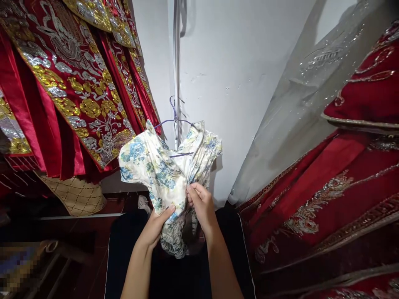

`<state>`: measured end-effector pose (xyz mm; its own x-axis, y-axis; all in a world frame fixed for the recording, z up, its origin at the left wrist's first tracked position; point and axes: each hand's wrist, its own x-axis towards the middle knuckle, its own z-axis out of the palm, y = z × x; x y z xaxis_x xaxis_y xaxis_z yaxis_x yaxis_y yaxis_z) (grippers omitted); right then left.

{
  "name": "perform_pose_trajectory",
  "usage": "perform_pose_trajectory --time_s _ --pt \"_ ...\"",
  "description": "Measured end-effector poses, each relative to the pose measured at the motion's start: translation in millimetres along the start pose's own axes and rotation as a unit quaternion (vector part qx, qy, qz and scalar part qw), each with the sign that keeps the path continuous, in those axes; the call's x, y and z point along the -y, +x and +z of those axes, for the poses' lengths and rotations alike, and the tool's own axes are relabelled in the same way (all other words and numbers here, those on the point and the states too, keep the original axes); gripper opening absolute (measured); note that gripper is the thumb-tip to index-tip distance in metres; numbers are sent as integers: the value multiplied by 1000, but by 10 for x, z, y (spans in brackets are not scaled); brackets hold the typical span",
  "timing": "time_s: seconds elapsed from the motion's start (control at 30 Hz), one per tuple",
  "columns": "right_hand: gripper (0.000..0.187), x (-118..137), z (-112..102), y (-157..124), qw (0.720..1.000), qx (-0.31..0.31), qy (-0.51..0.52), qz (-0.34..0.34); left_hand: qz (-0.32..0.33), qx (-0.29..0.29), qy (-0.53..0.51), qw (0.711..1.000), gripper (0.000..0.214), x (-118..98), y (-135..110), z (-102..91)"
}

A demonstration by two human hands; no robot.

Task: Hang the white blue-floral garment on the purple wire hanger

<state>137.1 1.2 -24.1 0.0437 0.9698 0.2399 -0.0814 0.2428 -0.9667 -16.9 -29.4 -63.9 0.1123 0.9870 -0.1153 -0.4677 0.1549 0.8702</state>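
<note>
White wall (237,50) fills the space beyond the left grip (156,226) and the right grip (202,203). Well to the right of both hangs a red beaded gown (352,178); up and to the left hangs a red costume (90,107) embroidered in gold and silver. A metal pole (176,54) stands past the fingertips. Between the two grips and above them is the floral garment (170,178), its shoulders on a purple hanger (165,121). The left grip clasps its lower part, thumb pressed on the front; the right grip pinches the front edge. Hanging it appears done, while work at that edge looks unfinished; whether any fastener is closed cannot be told.
</note>
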Motion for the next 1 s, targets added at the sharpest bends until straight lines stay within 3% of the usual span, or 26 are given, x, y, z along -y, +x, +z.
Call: perform_pose_trajectory --time_s 0.07,0.17,0.27,0.33,0.37,0.43,0.5,0.57,0.77,1.0 --pt "35 56 -26 -78 1000 -1 -2 5 26 -24 31 999 65 -7 29 -84" --pt "37 103 -42 -173 999 -28 -24 1 96 -122 146 977 49 0 120 -357" --pt "37 90 -19 -218 998 -64 -13 -2 164 -255 234 924 47 15 180 -584" --pt "36 67 13 -223 999 -41 2 12 244 -325 245 880 49 5 157 -549" --pt "35 60 31 -221 1000 -22 5 17 281 -328 250 867 47 -14 128 -467" --pt "33 67 66 -221 1000 12 2 23 309 -238 284 876 38 -86 54 -224" --pt "34 96 94 -233 999 42 -11 28 253 -59 318 912 31 -188 -15 25" --pt "34 134 106 -258 996 72 -36 38 202 43 320 925 27 -281 -66 200" --pt "28 204 49 -312 991 117 -55 33 251 -10 341 906 17 -263 -122 332" --pt "33 150 204 -281 976 197 12 93 209 18 329 921 23 -147 -54 170"
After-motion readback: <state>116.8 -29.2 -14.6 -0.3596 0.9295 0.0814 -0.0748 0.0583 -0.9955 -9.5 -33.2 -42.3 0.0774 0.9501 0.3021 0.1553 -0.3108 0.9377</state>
